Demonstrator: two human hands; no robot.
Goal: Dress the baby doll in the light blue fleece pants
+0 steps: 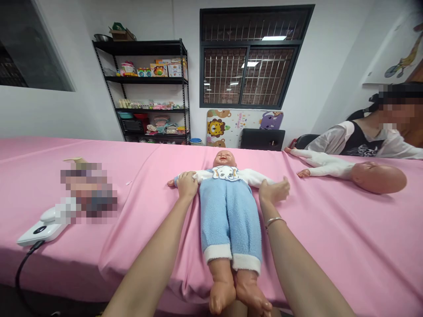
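A baby doll (228, 211) in a blue fleece romper with white cuffs lies on its back on the pink sheet (346, 237), head away from me, bare feet at the near edge. My left hand (187, 185) rests curled over the doll's white sleeve on the left side, fingers closed on the arm. My right hand (273, 192) lies at the doll's other arm, fingers loosely bent around its sleeve end, a thin bracelet on the wrist.
A second doll (360, 172) lies at the right, beside a seated person (373, 138). A white device with a black cable (41, 229) sits at the left edge. Black shelves (148, 88) with toys and a barred window stand behind.
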